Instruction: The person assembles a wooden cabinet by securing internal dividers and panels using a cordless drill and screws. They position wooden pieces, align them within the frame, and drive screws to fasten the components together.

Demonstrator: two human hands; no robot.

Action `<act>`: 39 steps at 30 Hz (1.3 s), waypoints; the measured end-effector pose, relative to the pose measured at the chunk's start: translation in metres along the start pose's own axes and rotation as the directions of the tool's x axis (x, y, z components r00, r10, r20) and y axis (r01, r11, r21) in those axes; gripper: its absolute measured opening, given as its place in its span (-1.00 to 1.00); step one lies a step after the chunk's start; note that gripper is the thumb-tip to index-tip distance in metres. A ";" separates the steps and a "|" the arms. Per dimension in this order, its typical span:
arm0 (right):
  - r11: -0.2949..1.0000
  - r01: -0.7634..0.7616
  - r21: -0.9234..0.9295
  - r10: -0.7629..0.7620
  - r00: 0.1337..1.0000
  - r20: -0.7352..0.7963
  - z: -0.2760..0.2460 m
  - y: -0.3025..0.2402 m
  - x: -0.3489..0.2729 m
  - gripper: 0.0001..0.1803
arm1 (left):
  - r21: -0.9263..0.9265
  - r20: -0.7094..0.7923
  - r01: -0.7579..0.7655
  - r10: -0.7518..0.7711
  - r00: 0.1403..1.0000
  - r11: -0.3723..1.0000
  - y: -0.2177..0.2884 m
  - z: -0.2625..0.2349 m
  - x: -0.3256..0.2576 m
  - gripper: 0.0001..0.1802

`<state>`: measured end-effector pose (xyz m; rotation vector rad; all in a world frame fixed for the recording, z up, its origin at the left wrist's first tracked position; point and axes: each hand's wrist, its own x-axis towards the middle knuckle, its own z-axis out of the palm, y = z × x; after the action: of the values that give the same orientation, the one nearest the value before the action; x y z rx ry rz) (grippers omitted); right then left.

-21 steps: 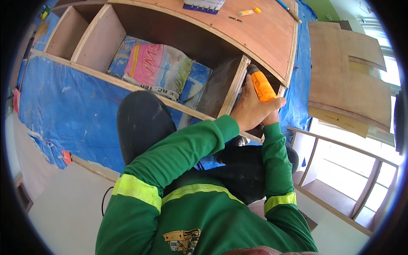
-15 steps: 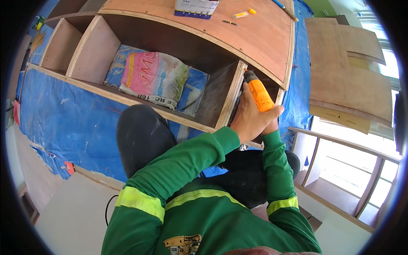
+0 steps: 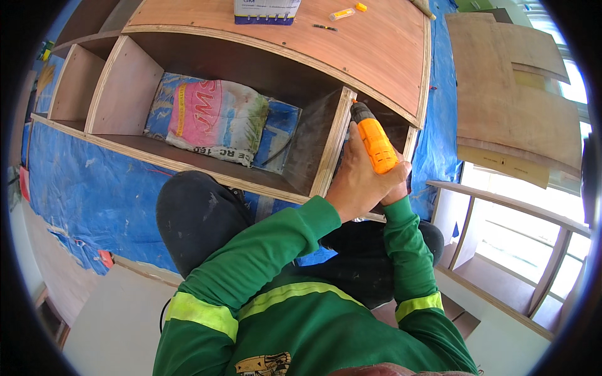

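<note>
An orange and black cordless drill (image 3: 376, 144) points away from me. Its nose is at the far end of an upright plywood divider (image 3: 334, 143) in the open cabinet. My left hand (image 3: 359, 178) wraps the drill from the left side, with the thumb across its rear end. Behind and below it, my right hand (image 3: 396, 193) closes around the lower part of the drill; most of its fingers are hidden. The spot where the bit meets the wood is too small to make out clearly.
In the cabinet's large bay lies a printed sack (image 3: 216, 119). On the plywood panel (image 3: 376, 62) are a white and blue box (image 3: 266, 11), a small clear case (image 3: 342, 14) and a dark bit (image 3: 325, 27). Blue sheeting (image 3: 94, 182) covers the floor; shelving (image 3: 501, 269) stands right.
The whole view has shifted, so the cabinet appears farther left. Both hands keep hold of the drill, and its nose stays at the same end of the divider.
</note>
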<state>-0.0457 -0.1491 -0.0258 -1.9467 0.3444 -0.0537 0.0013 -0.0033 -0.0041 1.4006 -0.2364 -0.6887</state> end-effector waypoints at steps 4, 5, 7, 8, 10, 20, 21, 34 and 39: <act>0.997 0.065 -0.050 -0.065 0.998 0.000 0.000 -0.005 0.003 -0.53 | 0.002 0.029 0.014 -0.014 0.999 1.000 0.002 -0.002 0.002 0.50; 0.996 0.069 -0.061 -0.069 0.998 -0.002 0.000 -0.004 0.003 -0.54 | -0.013 0.033 0.007 -0.007 0.999 1.000 0.002 -0.003 0.002 0.50; 0.992 0.084 -0.100 -0.085 0.996 -0.006 0.000 -0.004 0.003 -0.56 | -0.044 0.041 -0.006 0.008 0.999 0.999 0.002 -0.004 0.002 0.51; 0.988 0.094 -0.126 -0.096 0.995 -0.008 0.001 -0.004 0.003 -0.56 | -0.033 0.038 -0.009 0.010 0.999 0.999 0.001 -0.003 0.003 0.51; 0.989 0.082 -0.124 -0.084 0.996 -0.015 0.001 -0.003 0.004 -0.57 | -0.012 0.031 -0.015 0.015 0.999 1.000 -0.004 -0.002 0.004 0.51; 0.989 0.031 -0.143 -0.030 1.000 0.004 -0.001 -0.017 0.005 -0.53 | 0.097 -0.071 -0.078 0.085 0.994 0.992 -0.010 0.004 0.005 0.26; 0.987 0.042 -0.155 -0.042 0.999 0.007 0.000 -0.017 0.006 -0.53 | 0.101 -0.079 -0.083 0.091 0.993 0.991 -0.011 0.004 0.006 0.27; 0.986 0.057 -0.154 -0.055 0.998 0.017 -0.004 -0.004 0.007 -0.48 | -0.052 -0.007 -0.044 0.044 0.999 0.998 0.003 -0.002 0.008 0.48; 0.980 0.091 -0.175 -0.086 0.996 0.034 -0.005 -0.001 0.006 -0.47 | -0.021 0.006 -0.014 0.014 1.000 1.000 0.004 -0.004 0.006 0.49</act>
<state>-0.0405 -0.1552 -0.0238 -2.1361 0.2522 -0.0571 0.0092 -0.0037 -0.0024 1.3757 -0.2432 -0.6822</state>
